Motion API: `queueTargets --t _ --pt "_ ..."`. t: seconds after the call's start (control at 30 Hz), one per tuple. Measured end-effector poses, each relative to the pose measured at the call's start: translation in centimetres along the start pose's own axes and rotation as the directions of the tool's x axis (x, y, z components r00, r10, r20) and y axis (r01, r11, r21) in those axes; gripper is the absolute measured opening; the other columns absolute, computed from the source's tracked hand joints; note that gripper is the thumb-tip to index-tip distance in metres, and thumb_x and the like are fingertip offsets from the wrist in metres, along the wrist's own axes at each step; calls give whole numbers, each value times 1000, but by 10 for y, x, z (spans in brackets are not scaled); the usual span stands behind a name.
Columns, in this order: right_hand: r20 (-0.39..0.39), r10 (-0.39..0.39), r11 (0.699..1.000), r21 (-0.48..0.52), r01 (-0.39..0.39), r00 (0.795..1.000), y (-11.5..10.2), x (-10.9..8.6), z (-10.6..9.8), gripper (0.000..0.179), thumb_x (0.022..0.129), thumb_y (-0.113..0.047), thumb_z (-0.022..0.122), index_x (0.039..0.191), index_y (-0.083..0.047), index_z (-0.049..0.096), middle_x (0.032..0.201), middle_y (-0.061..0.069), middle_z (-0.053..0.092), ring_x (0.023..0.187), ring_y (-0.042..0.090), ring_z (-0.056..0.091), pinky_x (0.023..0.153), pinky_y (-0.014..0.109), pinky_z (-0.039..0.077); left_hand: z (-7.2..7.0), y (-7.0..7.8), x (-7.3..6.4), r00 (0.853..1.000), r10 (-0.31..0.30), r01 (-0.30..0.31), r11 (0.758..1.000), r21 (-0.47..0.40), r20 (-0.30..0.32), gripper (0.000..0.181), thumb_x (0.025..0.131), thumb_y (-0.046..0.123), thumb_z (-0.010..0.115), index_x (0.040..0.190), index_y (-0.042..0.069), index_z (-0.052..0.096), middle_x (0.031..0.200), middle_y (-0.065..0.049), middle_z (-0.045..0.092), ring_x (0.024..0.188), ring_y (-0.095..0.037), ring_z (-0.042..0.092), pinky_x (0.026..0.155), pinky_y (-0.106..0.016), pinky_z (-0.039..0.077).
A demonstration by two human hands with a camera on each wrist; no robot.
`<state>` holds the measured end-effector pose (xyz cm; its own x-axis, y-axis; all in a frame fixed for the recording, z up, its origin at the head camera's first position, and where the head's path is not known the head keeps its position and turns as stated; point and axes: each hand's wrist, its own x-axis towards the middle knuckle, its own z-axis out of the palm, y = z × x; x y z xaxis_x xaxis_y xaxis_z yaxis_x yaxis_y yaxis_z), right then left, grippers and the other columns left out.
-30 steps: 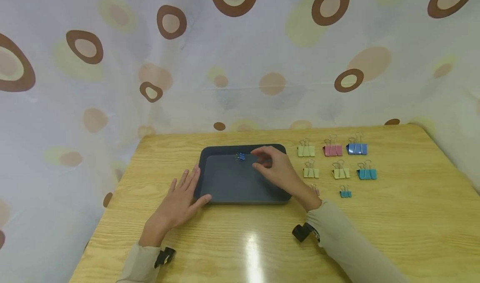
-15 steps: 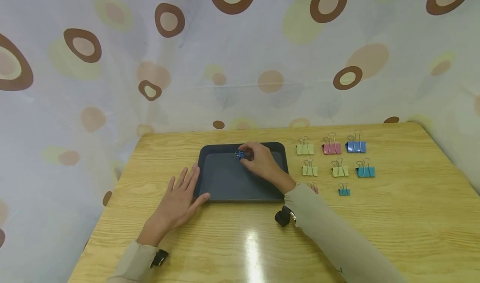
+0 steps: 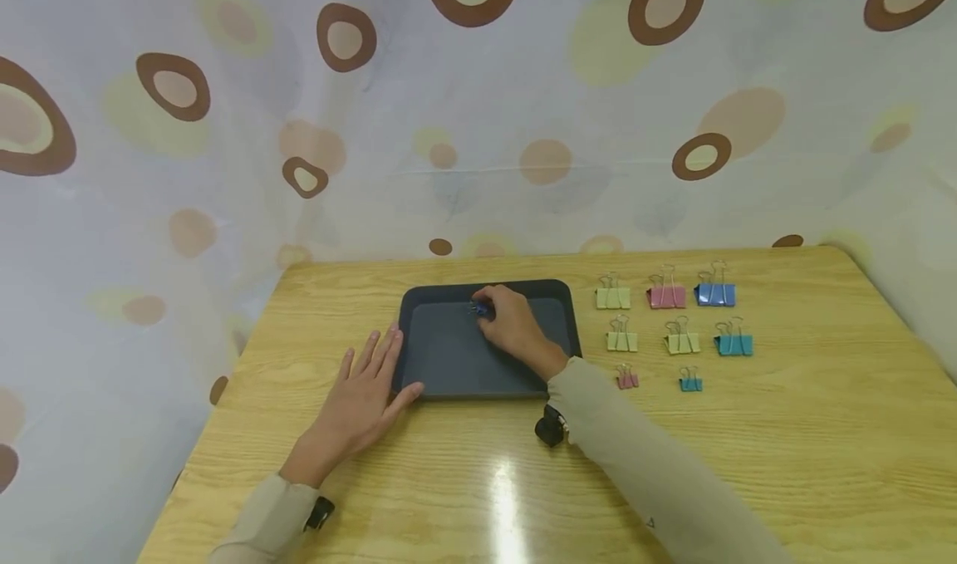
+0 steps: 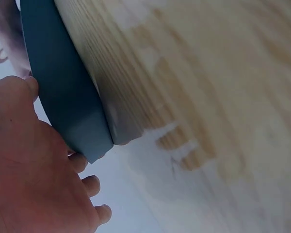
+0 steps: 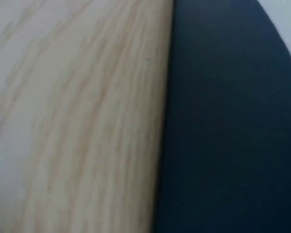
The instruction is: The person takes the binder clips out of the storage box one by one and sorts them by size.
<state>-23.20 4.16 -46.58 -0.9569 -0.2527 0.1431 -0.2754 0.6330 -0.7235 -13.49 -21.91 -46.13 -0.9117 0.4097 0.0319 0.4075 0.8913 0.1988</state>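
Observation:
A small blue binder clip (image 3: 481, 308) lies near the back of the dark grey tray (image 3: 441, 356). My right hand (image 3: 512, 323) reaches over the tray from the right and pinches this clip between thumb and fingers, which partly cover it. Along the tray's left side rests my left hand (image 3: 355, 406), fingers spread and straight, touching the rim. The left wrist view shows that hand (image 4: 39, 160) close against the tray's outer wall (image 4: 68, 87). Only the tray wall (image 5: 233, 121) and wood appear in the right wrist view, so the right fingers are hidden there.
On the wooden table (image 3: 807, 431), right of the tray, binder clips stand in rows: a yellow one (image 3: 613, 298), a large pink one (image 3: 667, 297), a large blue one (image 3: 716, 295), a teal one (image 3: 735, 345) and several smaller ones. A patterned curtain (image 3: 478, 207) hangs behind.
My right hand has moved left and its fingers have closed on the small blue binder clip in the tray. The small pink clip is now uncovered. The left hand stays at the tray's side.

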Motion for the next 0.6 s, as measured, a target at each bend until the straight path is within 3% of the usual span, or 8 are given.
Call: queueTargets --t 0.33,0.6 --pt "-31 4 994 -105 -7 1000 -2 7 11 33 90 -6 78 122 -1 73 112 17 63 103 32 61 90 46 53 -2 0 3 1000 6 -6 1000 12 16 85 106 61 39 165 5 14 172 -10 10 157 -35 12 122 -64 13" --pt "-47 27 998 -63 -30 999 -2 6 16 21 89 -6 80 109 -1 79 103 15 64 95 29 62 83 42 55 -3 0 0 1000 -2 2 1000 0 17 86 106 60 41 165 4 15 171 -11 12 156 -35 13 121 -65 14"
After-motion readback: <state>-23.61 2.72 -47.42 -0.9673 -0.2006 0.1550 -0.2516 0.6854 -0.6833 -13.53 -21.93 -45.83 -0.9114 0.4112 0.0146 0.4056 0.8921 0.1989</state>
